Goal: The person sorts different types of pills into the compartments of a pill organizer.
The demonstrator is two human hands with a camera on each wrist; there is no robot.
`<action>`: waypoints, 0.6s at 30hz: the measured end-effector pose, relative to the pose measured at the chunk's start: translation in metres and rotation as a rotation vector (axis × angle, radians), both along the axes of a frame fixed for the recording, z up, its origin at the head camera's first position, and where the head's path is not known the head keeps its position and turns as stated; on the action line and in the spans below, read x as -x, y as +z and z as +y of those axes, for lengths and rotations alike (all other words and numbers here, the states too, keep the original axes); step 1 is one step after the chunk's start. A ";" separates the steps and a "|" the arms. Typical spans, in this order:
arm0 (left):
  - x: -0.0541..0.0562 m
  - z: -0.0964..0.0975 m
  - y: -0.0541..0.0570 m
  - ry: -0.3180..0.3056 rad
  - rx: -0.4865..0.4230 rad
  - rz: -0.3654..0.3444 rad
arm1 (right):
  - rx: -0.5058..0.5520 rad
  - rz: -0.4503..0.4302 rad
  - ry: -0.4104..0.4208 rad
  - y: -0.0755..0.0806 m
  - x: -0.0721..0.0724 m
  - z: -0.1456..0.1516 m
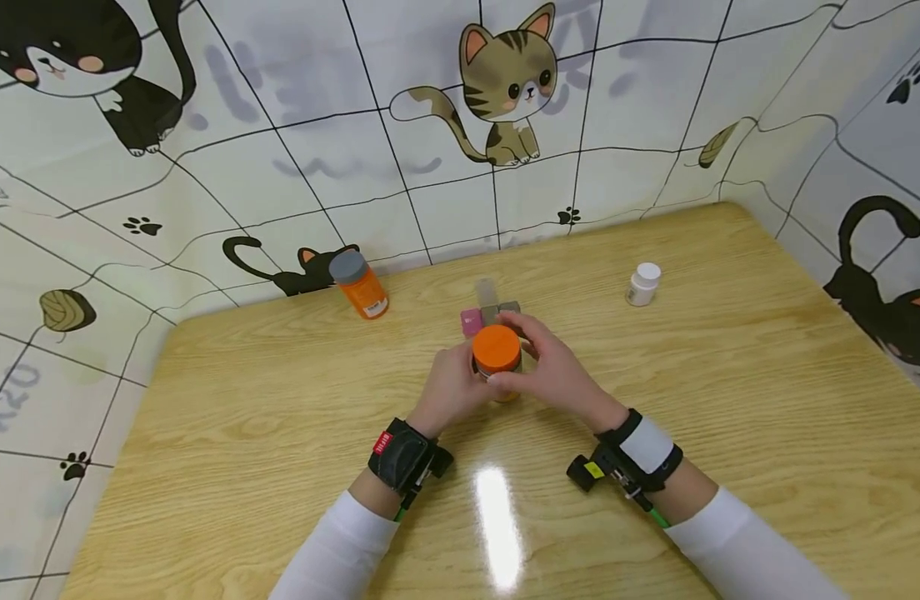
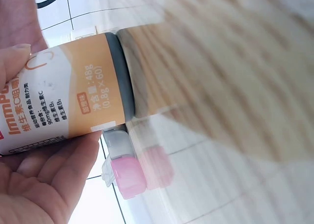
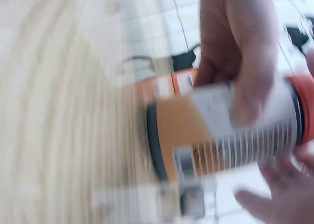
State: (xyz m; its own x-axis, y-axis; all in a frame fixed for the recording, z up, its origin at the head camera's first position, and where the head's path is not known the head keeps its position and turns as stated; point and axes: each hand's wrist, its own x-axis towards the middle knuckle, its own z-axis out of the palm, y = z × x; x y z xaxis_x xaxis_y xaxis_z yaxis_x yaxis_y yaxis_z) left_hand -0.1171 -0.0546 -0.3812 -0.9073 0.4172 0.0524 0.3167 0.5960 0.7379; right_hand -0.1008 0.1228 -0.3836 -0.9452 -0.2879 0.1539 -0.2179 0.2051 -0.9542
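Observation:
Between the two hands a vitamin bottle (image 1: 496, 348) with an orange cap stands upright on the table. My left hand (image 1: 448, 382) grips its body from the left; in the right wrist view that thumb presses the label. My right hand (image 1: 561, 375) is around the bottle's upper part from the right, thumb in front and index finger behind the cap. Orange-and-white lettering covers the label in the left wrist view. Just behind the bottle lies a small pill box (image 1: 487, 315) with pink and grey compartments, partly hidden by it. The right wrist view is blurred.
An orange bottle with a grey cap (image 1: 361, 285) stands at the back left of the wooden table (image 1: 280, 400). A small white bottle (image 1: 643, 285) is at the back right. A cat-printed cloth (image 1: 295, 167) rises behind the table and along its sides.

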 end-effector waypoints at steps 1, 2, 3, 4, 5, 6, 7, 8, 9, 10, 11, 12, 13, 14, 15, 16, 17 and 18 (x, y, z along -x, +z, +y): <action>0.000 0.000 0.000 0.003 0.003 0.004 | -0.010 0.012 -0.039 0.001 -0.002 -0.004; 0.000 0.000 -0.001 0.005 0.007 0.009 | -0.020 0.022 -0.088 0.003 -0.005 -0.008; 0.000 0.001 -0.001 0.005 0.010 0.012 | -0.034 0.037 -0.140 0.003 -0.007 -0.012; 0.001 0.001 -0.001 0.007 0.012 0.010 | -0.042 0.057 -0.186 0.004 -0.009 -0.016; 0.001 0.002 -0.001 0.007 0.010 0.007 | -0.054 0.078 -0.223 0.004 -0.010 -0.019; 0.001 0.002 -0.002 0.005 0.011 0.003 | -0.062 0.098 -0.244 0.005 -0.011 -0.020; 0.002 0.002 -0.002 0.004 0.011 -0.001 | -0.072 0.119 -0.250 0.004 -0.010 -0.020; 0.002 0.002 -0.002 0.003 0.013 -0.003 | -0.083 0.136 -0.240 0.003 -0.009 -0.018; 0.002 0.002 -0.002 0.002 0.014 -0.007 | -0.084 0.147 -0.211 0.003 -0.007 -0.015; 0.002 0.002 -0.002 0.001 0.015 -0.010 | -0.078 0.146 -0.168 0.003 -0.005 -0.011; 0.003 0.002 -0.002 -0.002 0.016 -0.010 | -0.071 0.138 -0.119 0.002 -0.003 -0.006; 0.003 0.002 -0.002 -0.004 0.020 -0.009 | -0.063 0.126 -0.066 0.002 0.000 -0.002; 0.003 0.001 -0.002 -0.005 0.022 -0.010 | -0.057 0.107 -0.015 0.002 0.003 0.002; 0.003 0.001 -0.002 -0.004 0.025 -0.011 | -0.054 0.084 0.032 0.001 0.005 0.005; 0.003 0.001 -0.002 -0.002 0.028 -0.012 | -0.057 0.069 0.064 0.001 0.006 0.007; 0.003 0.000 -0.002 -0.002 0.028 -0.005 | -0.068 0.059 0.074 0.001 0.006 0.008; 0.002 0.000 -0.002 -0.002 0.026 0.000 | -0.079 0.062 0.061 0.001 0.005 0.006; 0.002 0.000 -0.002 -0.001 0.025 0.004 | -0.085 0.069 0.028 0.001 0.003 0.003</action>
State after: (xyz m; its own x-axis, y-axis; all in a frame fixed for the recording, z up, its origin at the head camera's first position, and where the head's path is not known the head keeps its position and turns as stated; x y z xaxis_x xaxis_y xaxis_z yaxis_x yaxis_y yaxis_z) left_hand -0.1193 -0.0551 -0.3836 -0.9066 0.4196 0.0453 0.3203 0.6141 0.7213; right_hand -0.1040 0.1256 -0.3831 -0.9247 -0.3288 0.1918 -0.2888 0.2777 -0.9162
